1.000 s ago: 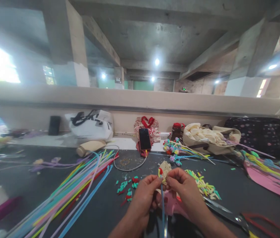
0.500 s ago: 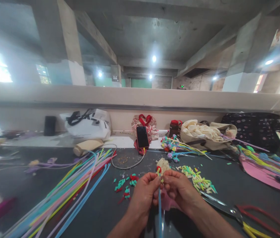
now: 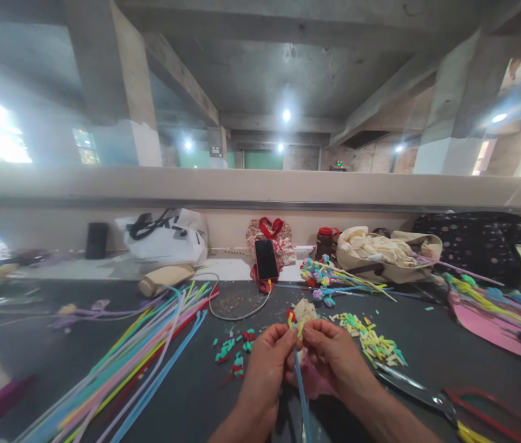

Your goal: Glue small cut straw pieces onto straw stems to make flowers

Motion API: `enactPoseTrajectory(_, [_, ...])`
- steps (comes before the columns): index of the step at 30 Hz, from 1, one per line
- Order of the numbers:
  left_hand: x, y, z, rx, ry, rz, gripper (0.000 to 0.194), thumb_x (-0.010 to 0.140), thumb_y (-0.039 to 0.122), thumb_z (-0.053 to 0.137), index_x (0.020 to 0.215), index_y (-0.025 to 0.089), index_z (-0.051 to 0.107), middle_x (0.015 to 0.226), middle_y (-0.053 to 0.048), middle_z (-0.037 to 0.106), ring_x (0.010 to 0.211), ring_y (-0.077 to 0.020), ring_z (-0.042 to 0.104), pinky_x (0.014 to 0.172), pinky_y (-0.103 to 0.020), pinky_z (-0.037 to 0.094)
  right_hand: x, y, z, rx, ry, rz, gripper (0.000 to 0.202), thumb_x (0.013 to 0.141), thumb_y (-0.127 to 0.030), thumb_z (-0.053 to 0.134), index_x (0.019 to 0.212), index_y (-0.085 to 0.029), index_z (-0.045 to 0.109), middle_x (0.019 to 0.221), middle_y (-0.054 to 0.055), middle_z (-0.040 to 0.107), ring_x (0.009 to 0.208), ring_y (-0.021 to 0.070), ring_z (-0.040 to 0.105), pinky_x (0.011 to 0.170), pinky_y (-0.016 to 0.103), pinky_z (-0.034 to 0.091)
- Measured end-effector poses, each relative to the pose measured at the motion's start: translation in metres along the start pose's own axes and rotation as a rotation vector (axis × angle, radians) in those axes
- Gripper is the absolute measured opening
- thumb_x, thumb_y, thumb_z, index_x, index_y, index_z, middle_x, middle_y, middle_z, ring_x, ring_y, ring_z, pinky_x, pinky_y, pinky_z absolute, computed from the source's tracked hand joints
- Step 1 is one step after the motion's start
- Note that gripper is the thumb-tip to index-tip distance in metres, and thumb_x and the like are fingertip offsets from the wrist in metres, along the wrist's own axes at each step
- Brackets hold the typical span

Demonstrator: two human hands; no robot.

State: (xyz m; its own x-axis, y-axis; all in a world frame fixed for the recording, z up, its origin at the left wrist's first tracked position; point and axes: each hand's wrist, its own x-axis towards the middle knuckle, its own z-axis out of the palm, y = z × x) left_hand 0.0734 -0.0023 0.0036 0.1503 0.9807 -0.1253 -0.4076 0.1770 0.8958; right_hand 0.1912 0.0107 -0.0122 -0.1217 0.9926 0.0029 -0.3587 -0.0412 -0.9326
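Observation:
Just above the dark table, my left hand (image 3: pixel 270 357) is closed, its thumb and finger pinching the top of a blue pipe cleaner (image 3: pixel 300 394). The stem hangs down toward me, with a small red and yellow piece (image 3: pixel 290 317) at its upper end. Close beside it, my right hand (image 3: pixel 337 354) is also closed, fingertips on a short yellow pipe-cleaner piece (image 3: pixel 300 330). A cream crumpled lump (image 3: pixel 305 309) sits just behind the fingertips. Something pink (image 3: pixel 318 376) lies below my right hand. The fingers partly hide where the pieces meet.
Long coloured pipe cleaners (image 3: pixel 135 363) spread at left. Cut yellow-green pieces (image 3: pixel 375 341) and red and teal pieces (image 3: pixel 237 351) flank my hands. Large scissors (image 3: pixel 420 389) lie at right. Behind are a phone (image 3: pixel 266 259) on a cable, finished-looking flowers (image 3: pixel 323 280) and bags.
The top of the blue pipe cleaner has moved slightly left and the stem now slants more. Both hands keep their pinch. The whole view has shifted a little.

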Motion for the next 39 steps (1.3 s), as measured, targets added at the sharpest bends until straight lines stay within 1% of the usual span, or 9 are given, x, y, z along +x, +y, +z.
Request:
enactPoseTrajectory(3, [-0.001, 0.001, 0.002, 0.048, 0.006, -0.021, 0.033, 0.054, 0.043, 0.068, 0.058, 0.016, 0.048, 0.034, 0.011, 0.039, 0.027, -0.0005, 0.026, 0.032, -0.014, 0.019, -0.001, -0.001, 0.000, -0.004, -0.008, 0.016, 0.024, 0.060, -0.032, 0.070, 0.060, -0.013, 0.056, 0.050, -0.003, 0.057, 0.034, 0.0024, 0.038, 0.033, 0.015, 0.022])
enactPoseTrajectory(6, [-0.002, 0.002, 0.002, 0.071, 0.016, -0.013, 0.034, 0.054, 0.044, 0.067, 0.060, 0.016, 0.049, 0.035, 0.011, 0.040, 0.027, -0.0009, 0.028, 0.032, -0.014, 0.019, -0.004, -0.004, 0.003, -0.035, 0.013, 0.016, 0.024, 0.058, -0.031, 0.070, 0.056, -0.013, 0.055, 0.046, -0.004, 0.055, 0.034, 0.0025, 0.036, 0.035, 0.016, 0.022])
enactPoseTrajectory(12, [-0.002, 0.004, -0.002, 0.162, -0.002, -0.034, 0.032, 0.060, 0.045, 0.062, 0.065, 0.016, 0.052, 0.032, 0.010, 0.041, 0.025, -0.0024, 0.030, 0.030, -0.015, 0.019, -0.005, -0.012, 0.001, -0.055, 0.039, -0.007, 0.028, 0.058, -0.035, 0.070, 0.055, -0.014, 0.052, 0.043, -0.005, 0.050, 0.035, 0.0034, 0.034, 0.038, 0.017, 0.022])
enactPoseTrajectory(17, [0.000, 0.003, -0.005, 0.251, -0.045, -0.030, 0.035, 0.055, 0.046, 0.065, 0.061, 0.013, 0.056, 0.037, 0.005, 0.049, 0.026, -0.0031, 0.034, 0.030, -0.016, 0.023, -0.005, -0.013, -0.005, -0.100, 0.020, -0.035, 0.026, 0.060, -0.034, 0.069, 0.056, -0.014, 0.054, 0.042, -0.006, 0.048, 0.035, 0.0035, 0.034, 0.038, 0.018, 0.022])
enactPoseTrajectory(22, [-0.001, 0.006, -0.004, 0.316, -0.068, -0.029, 0.033, 0.058, 0.044, 0.063, 0.061, 0.012, 0.057, 0.033, 0.006, 0.046, 0.027, -0.0040, 0.036, 0.031, -0.015, 0.024, -0.006, -0.015, -0.006, -0.193, 0.051, -0.056, 0.027, 0.061, -0.035, 0.068, 0.055, -0.014, 0.053, 0.041, -0.007, 0.047, 0.033, 0.0034, 0.032, 0.036, 0.018, 0.017])
enactPoseTrajectory(28, [-0.004, 0.010, 0.001, 0.379, -0.036, -0.063, 0.031, 0.060, 0.043, 0.062, 0.066, 0.012, 0.058, 0.035, 0.006, 0.049, 0.027, -0.0047, 0.039, 0.031, -0.016, 0.029, -0.007, -0.014, -0.005, -0.278, 0.059, -0.108, 0.024, 0.063, -0.035, 0.065, 0.057, -0.014, 0.055, 0.042, -0.006, 0.049, 0.036, 0.0057, 0.038, 0.039, 0.019, 0.026])
enactPoseTrajectory(31, [-0.003, 0.008, 0.002, 0.404, -0.020, -0.025, 0.032, 0.061, 0.044, 0.060, 0.068, 0.013, 0.057, 0.036, 0.006, 0.049, 0.028, -0.0055, 0.040, 0.031, -0.016, 0.031, -0.009, -0.012, -0.003, -0.288, 0.084, -0.137, 0.023, 0.065, -0.035, 0.064, 0.059, -0.014, 0.055, 0.044, -0.006, 0.049, 0.036, 0.0059, 0.039, 0.038, 0.018, 0.028])
enactPoseTrajectory(35, [-0.001, 0.006, 0.001, 0.475, -0.015, 0.001, 0.037, 0.058, 0.050, 0.060, 0.065, 0.014, 0.055, 0.036, 0.005, 0.050, 0.027, -0.0078, 0.042, 0.030, -0.018, 0.033, -0.008, -0.007, 0.000, -0.328, 0.136, -0.179, 0.025, 0.064, -0.035, 0.064, 0.057, -0.014, 0.054, 0.044, -0.005, 0.050, 0.036, 0.0057, 0.040, 0.039, 0.018, 0.030])
enactPoseTrajectory(39, [-0.001, 0.007, 0.001, 0.573, 0.025, 0.072, 0.031, 0.062, 0.047, 0.056, 0.060, 0.016, 0.054, 0.035, 0.005, 0.049, 0.026, -0.0088, 0.042, 0.030, -0.019, 0.032, -0.007, -0.002, 0.001, -0.291, 0.152, -0.166, 0.026, 0.064, -0.038, 0.064, 0.060, -0.014, 0.055, 0.044, -0.004, 0.052, 0.035, 0.0070, 0.044, 0.038, 0.019, 0.031])
